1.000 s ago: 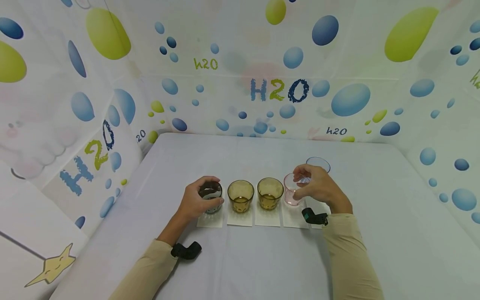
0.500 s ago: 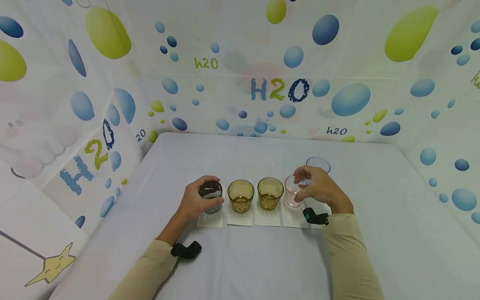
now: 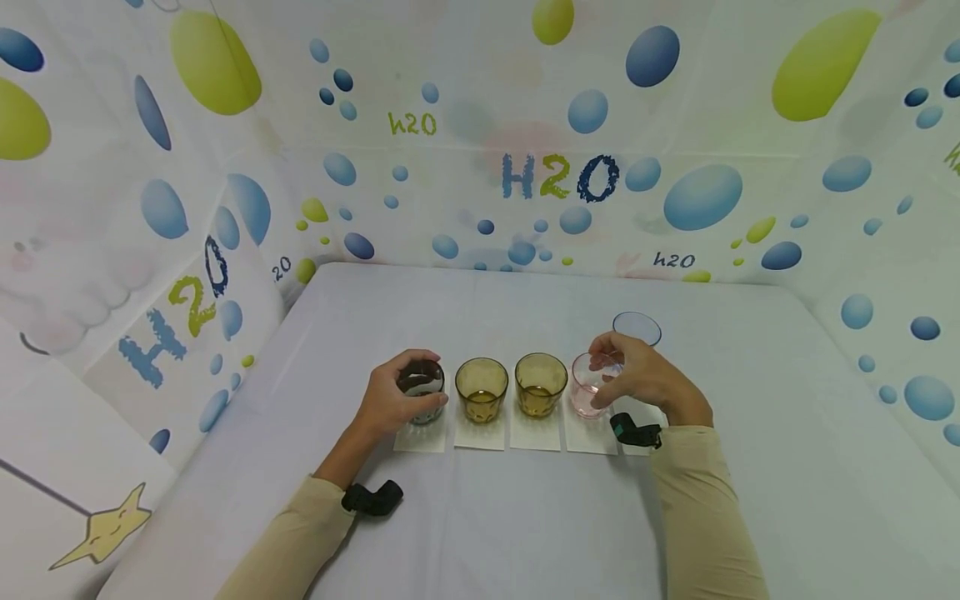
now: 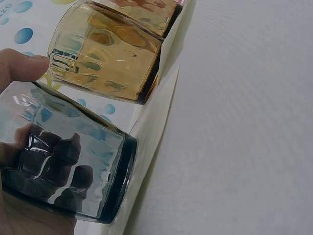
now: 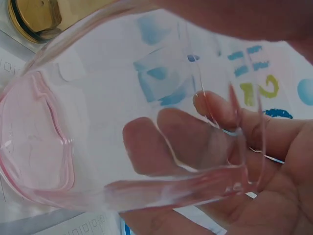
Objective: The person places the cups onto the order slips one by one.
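My left hand (image 3: pixel 386 400) is wrapped round a smoky grey-blue glass (image 3: pixel 422 385) at the left end of a row. In the left wrist view, curled fingers show through this glass (image 4: pixel 98 142); the thumb lies by its rim. At the row's right part, my right hand (image 3: pixel 643 375) holds a clear pink-tinted glass (image 3: pixel 583 397) between thumb and fingers. Through the pink glass (image 5: pixel 98 122) in the right wrist view, fingertips are visible on its far side. Two amber glasses, one left (image 3: pixel 482 404) and one right (image 3: pixel 540 396), stand upright between the hands.
Pale paper cards (image 3: pixel 478 438) lie in a row under the glasses. Behind my right hand stands a clear glass with a blue rim (image 3: pixel 637 314), mostly hidden. A white cloth (image 3: pixel 510 525) covers the table, and printed sheets (image 3: pixel 465 208) enclose its back and sides.
The right hand and the pink glass have shifted slightly to the right. The left hand, the grey-blue glass and both amber glasses have stayed in place.
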Demonstrator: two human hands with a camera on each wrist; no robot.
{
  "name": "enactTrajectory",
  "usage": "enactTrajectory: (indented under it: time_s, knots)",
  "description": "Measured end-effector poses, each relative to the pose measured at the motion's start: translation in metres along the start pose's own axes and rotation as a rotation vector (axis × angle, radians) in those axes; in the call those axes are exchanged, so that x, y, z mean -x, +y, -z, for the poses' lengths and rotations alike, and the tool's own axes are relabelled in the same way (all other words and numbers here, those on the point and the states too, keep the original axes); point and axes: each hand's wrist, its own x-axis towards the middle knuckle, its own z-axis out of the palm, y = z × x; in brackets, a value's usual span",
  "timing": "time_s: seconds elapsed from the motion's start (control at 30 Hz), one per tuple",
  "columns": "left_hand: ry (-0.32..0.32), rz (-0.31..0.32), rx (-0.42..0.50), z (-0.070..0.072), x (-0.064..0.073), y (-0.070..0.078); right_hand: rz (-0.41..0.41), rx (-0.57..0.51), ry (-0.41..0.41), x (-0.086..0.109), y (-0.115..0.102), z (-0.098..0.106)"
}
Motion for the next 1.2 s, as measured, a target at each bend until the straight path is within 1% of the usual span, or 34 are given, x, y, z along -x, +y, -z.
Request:
enactTrajectory:
  time_s: [0.3, 0.53, 0.63, 0.73, 0.9, 1.07, 1.2]
  knots:
    - [0.002, 0.009, 0.000, 0.000, -0.001, 0.000, -0.001, 0.037, -0.044, 0.002, -0.003, 0.005]
    - [0.000, 0.005, 0.005, 0.000, 0.000, 0.000, 0.005, 0.101, -0.082, 0.005, -0.006, 0.009]
    - [-0.002, 0.005, 0.008, 0.000, 0.000, 0.000, 0.020, 0.129, -0.067, 0.008, -0.009, 0.011]
    - [0.000, 0.006, 0.008, 0.000, 0.000, 0.000, 0.045, 0.155, -0.014, 0.011, -0.011, 0.014]
    - [0.001, 0.005, 0.013, -0.001, 0.000, 0.000, 0.047, 0.188, 0.117, 0.015, -0.016, 0.017]
    - [0.000, -0.004, 0.013, 0.000, -0.001, 0.001, 0.081, 0.161, 0.242, 0.018, -0.020, 0.020]
    - [-0.001, -0.001, 0.008, 0.000, 0.000, 0.002, 0.110, 0.132, 0.374, 0.018, -0.019, 0.019]
